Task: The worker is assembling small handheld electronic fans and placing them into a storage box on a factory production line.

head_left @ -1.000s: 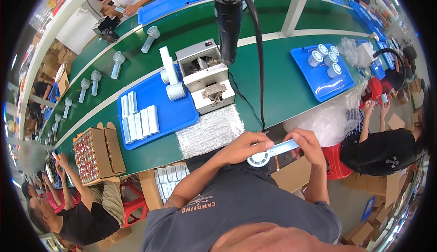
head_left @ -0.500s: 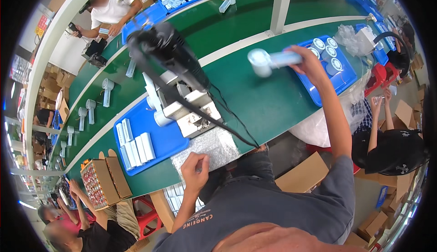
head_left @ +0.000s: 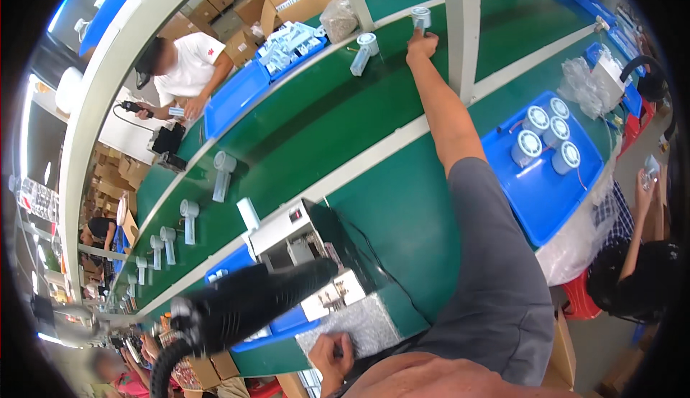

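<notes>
The fan (head_left: 420, 17), a small white handheld one with a round head and a short handle, stands upright on the far green belt (head_left: 316, 121), just left of a white post (head_left: 463, 24). The right hand (head_left: 422, 44) is stretched far out over the surface and touches the fan at its handle; the fingers are curled around its lower part, but how tightly they hold it I cannot tell, the hand being small and far. The right arm goes from the grey sleeve (head_left: 496, 268) straight up to it.

A second fan (head_left: 363, 49) lies tilted on the belt just to the left of the first one. More fans (head_left: 221, 171) stand in a row further left along the same belt, well apart from each other.

The left hand (head_left: 332, 355) is low, near the body, at the edge of a silver foil sheet (head_left: 359, 322); its fingers are closed in a loose fist, and what is inside I cannot tell. A black tool (head_left: 251, 304) with a thick cable hangs just above this hand, in front of a grey machine (head_left: 302, 236).

To the right of the arm a blue tray (head_left: 546, 197) lies on the near surface with three round white parts (head_left: 544, 135) in it. Across the belt, a person in a white shirt (head_left: 188, 67) works beside another blue tray (head_left: 237, 99). At the right edge another person (head_left: 636, 276) sits.
</notes>
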The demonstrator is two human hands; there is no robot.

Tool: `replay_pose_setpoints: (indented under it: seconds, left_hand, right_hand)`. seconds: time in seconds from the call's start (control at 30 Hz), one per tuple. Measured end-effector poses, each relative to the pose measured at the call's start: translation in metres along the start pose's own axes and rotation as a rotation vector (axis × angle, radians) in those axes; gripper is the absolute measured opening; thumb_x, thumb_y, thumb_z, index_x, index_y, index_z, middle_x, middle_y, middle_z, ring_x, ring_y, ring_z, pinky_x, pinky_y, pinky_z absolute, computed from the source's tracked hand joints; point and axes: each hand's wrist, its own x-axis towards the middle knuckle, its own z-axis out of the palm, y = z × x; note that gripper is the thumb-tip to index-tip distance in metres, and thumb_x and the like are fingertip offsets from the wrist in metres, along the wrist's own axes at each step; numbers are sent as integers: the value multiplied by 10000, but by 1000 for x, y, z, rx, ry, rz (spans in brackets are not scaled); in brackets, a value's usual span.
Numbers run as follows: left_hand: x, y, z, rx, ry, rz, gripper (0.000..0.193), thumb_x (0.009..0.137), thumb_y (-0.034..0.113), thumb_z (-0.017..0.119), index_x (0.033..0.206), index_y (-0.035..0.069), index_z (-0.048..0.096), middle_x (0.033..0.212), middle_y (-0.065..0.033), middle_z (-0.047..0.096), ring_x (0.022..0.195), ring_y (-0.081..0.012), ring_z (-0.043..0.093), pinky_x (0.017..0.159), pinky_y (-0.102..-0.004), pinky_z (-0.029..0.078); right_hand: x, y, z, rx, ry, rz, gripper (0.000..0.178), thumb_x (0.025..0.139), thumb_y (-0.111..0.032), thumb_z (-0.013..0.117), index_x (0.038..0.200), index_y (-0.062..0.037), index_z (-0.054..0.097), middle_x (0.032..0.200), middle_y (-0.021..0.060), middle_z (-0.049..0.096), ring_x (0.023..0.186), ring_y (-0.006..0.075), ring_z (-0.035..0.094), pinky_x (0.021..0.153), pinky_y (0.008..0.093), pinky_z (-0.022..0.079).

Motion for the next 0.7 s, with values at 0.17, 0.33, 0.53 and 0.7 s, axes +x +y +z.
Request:
replay_pose_setpoints:
  seconds: [0.17,0.33,0.53,0.7]
  left_hand:
    - [21,16,-6,54,23,-47,103,847,30,742,808,27,647,676,-106,576,510,-228,562,494,-334,450]
    - [10,29,-15,12,-27,-63,109,846,29,740,800,27,641,665,-99,566,504,-220,557,489,-329,445]
    - [-1,-23,16,-31,89,33,174,818,117,755,731,81,608,647,-76,552,530,-237,538,503,-366,438]
    - [-5,-17,-4,-37,85,22,129,878,116,726,811,26,663,667,-84,557,543,-187,502,504,-336,400]
  right_hand:
    - [-17,4,23,268,-143,54,456,916,-138,732,1214,82,466,904,220,674,608,285,696,521,374,563]
    - [-24,5,-8,446,-199,148,501,898,-152,754,1224,90,461,1020,230,670,808,304,723,651,401,591]
    - [-88,-31,-83,-237,-331,51,672,808,-212,595,1295,201,385,1245,351,607,1200,448,595,1046,458,468]
    - [-167,-117,-195,-435,-886,-720,347,839,-242,634,1082,5,632,1083,264,679,1043,432,658,911,490,540]
